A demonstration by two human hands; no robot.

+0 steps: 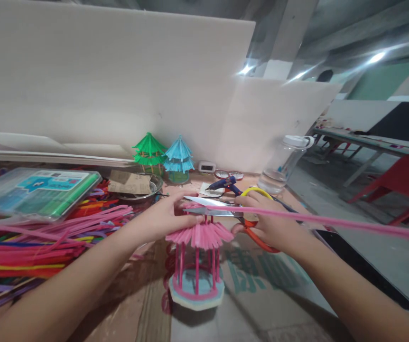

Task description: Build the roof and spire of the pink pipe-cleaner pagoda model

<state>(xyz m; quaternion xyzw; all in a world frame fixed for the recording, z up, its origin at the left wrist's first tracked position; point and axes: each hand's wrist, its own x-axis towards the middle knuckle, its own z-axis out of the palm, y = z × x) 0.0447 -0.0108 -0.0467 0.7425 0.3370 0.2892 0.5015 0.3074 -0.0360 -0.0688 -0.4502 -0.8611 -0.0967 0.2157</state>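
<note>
Scissors (231, 213) are partly hiding the top of the pink model (200, 236), and a blurred pink strip (318, 220) is running out of view at right. My left hand (169, 213) is curling beside that top, though I cannot tell what its fingertips are pinching; my right hand (270, 227) is gripping the scissors' handles. The model is standing below and between my separated hands.
</note>
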